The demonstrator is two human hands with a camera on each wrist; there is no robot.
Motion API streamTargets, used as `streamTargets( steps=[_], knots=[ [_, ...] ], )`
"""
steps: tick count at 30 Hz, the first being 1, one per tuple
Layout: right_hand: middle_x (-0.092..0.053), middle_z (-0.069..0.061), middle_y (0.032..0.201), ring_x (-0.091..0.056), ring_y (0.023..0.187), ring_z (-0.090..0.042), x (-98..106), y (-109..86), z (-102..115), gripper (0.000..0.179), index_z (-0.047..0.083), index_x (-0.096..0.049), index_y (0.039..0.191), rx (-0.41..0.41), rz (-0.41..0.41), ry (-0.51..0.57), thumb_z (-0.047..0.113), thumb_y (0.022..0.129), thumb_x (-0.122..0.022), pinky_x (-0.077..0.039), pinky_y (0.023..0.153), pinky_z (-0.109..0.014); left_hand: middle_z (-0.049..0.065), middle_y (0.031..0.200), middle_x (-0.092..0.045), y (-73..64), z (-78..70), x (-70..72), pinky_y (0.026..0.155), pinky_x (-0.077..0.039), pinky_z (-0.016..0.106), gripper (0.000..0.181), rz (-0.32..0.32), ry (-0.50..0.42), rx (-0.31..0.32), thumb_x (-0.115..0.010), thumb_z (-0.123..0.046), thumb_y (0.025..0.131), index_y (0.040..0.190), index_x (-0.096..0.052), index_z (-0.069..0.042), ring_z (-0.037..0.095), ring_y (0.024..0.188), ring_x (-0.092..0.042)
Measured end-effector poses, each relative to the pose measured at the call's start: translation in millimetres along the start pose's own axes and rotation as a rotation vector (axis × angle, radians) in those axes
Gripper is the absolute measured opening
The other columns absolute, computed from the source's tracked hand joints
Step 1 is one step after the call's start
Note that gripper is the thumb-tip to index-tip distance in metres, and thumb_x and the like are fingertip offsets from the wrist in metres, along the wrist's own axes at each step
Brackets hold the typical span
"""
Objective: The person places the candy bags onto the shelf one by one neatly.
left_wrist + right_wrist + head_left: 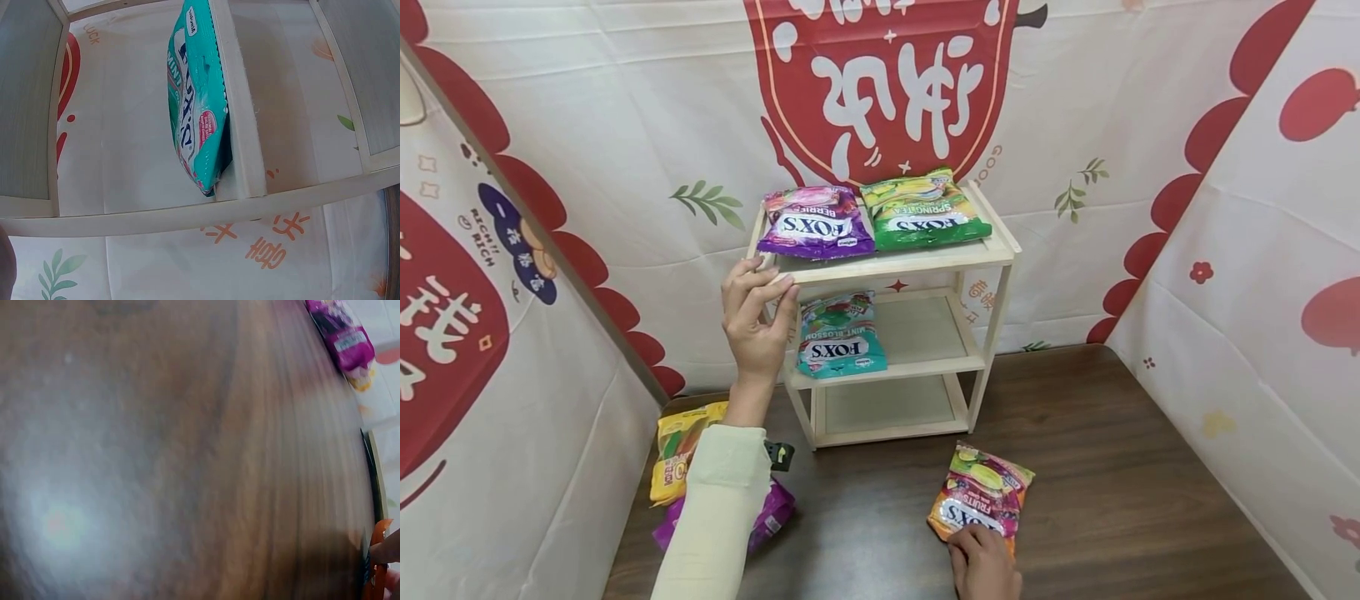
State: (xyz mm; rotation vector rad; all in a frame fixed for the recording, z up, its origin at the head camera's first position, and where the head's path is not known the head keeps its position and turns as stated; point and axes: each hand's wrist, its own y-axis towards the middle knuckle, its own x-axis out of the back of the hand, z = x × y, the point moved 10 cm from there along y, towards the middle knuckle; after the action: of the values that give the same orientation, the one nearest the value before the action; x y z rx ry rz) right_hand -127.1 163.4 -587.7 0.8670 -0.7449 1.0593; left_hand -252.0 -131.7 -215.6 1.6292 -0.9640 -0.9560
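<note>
Work at the white rack (895, 267) was judged about midway, by count alone: three packets were on its shelves and three were off it. Those placed were the purple BERRIES packet (817, 222) and the green SPRING TEA packet (923, 210), side by side on the top shelf, and the teal MINT BLOSSOM packet (841, 335), at the left of the middle shelf (917, 329). Judged outstanding were the orange-edged FRUITS packet (981, 492), in front of the rack toward its right, and two at the left of the bench (1112, 467): a yellow packet (681, 446) and a second purple packet (772, 517), both partly covered by the left sleeve (715, 500). The FRUITS packet lay ahead of the right hand (988, 567), its printed face upward and its near edge pinched between the fingers; the right wrist view confirmed the orange edge between them. Whether its far end touched the bench could not be determined. The left hand (758, 321) had its fingers curled on the front left corner of the top shelf, gripping the rack and no packet; the BERRIES packet lay just beyond those fingers, apart from them, and the MINT BLOSSOM packet sat below and to their right.
</note>
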Motion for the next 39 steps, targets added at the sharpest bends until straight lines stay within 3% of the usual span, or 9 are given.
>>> streamTargets(
  steps=[5, 11, 21, 25, 30, 39],
  knots=[
    [-0.055, 0.015, 0.087, -0.054, 0.083, -0.011, -4.8, -5.3, 11.2, 0.019, 0.032, -0.066, 0.074, 0.056, 0.013, 0.004, 0.019, 0.074, -0.080, -0.044, 0.048, -0.033, 0.025, 0.085, -0.058, 0.3, -0.5, 0.2, 0.098, -0.041, 0.051, 0.022, 0.000, 0.003, 0.000, -0.071, 0.024, 0.063, 0.080, -0.066, 0.009, 0.044, 0.101, -0.051],
    [-0.055, 0.016, 0.090, -0.053, 0.087, -0.010, -9.9, -11.3, 23.6, 0.015, 0.030, -0.068, 0.076, 0.094, 0.093, -0.013, 0.020, 0.077, -0.079, -0.047, 0.054, -0.031, 0.025, 0.085, -0.058, 1.4, -1.3, 0.1, 0.098, -0.041, 0.051, 0.024, -0.001, 0.010, 0.002, -0.071, 0.024, 0.062, 0.080, -0.066, 0.009, 0.044, 0.101, -0.051],
    [-0.053, 0.017, 0.090, -0.051, 0.090, -0.008, -6.8, -10.5, 24.7, 0.020, 0.033, -0.065, 0.075, 0.077, 0.097, 0.004, 0.021, 0.076, -0.080, -0.049, 0.059, -0.032, 0.025, 0.085, -0.058, 2.5, -2.7, 0.0, 0.098, -0.041, 0.051, 0.024, 0.001, 0.015, -0.002, -0.071, 0.024, 0.062, 0.080, -0.066, 0.009, 0.044, 0.101, -0.052],
    [-0.052, 0.020, 0.090, -0.050, 0.088, -0.006, 1.3, -11.9, 30.1, 0.019, 0.033, -0.065, 0.076, 0.191, 0.036, 0.001, 0.026, 0.073, -0.082, -0.051, 0.066, -0.033, 0.025, 0.085, -0.058, 1.5, -2.0, -0.7, 0.098, -0.041, 0.051, 0.025, 0.002, 0.007, -0.005, -0.071, 0.025, 0.061, 0.079, -0.066, 0.009, 0.044, 0.101, -0.051],
    [-0.056, 0.014, 0.092, -0.053, 0.088, -0.007, 14.4, -9.5, 29.9, 0.017, 0.030, -0.069, 0.079, 0.349, -0.090, 0.042, 0.027, 0.071, -0.084, -0.049, 0.067, -0.035, 0.024, 0.085, -0.059, 0.9, -1.1, -0.9, 0.098, -0.041, 0.051, 0.025, 0.004, 0.006, -0.005, -0.071, 0.025, 0.062, 0.080, -0.066, 0.009, 0.044, 0.101, -0.051],
    [-0.061, -0.004, 0.106, -0.055, 0.099, -0.024, 22.6, 6.6, 6.0, 0.031, 0.020, -0.071, 0.102, 0.414, -0.178, 0.088, 0.024, 0.073, -0.081, -0.049, 0.069, -0.051, 0.020, 0.088, -0.060, -2.6, 4.6, 0.6, 0.099, -0.041, 0.049, 0.018, -0.003, 0.006, 0.008, -0.074, 0.017, 0.068, 0.081, -0.067, 0.006, 0.039, 0.104, -0.052]
  ],
)
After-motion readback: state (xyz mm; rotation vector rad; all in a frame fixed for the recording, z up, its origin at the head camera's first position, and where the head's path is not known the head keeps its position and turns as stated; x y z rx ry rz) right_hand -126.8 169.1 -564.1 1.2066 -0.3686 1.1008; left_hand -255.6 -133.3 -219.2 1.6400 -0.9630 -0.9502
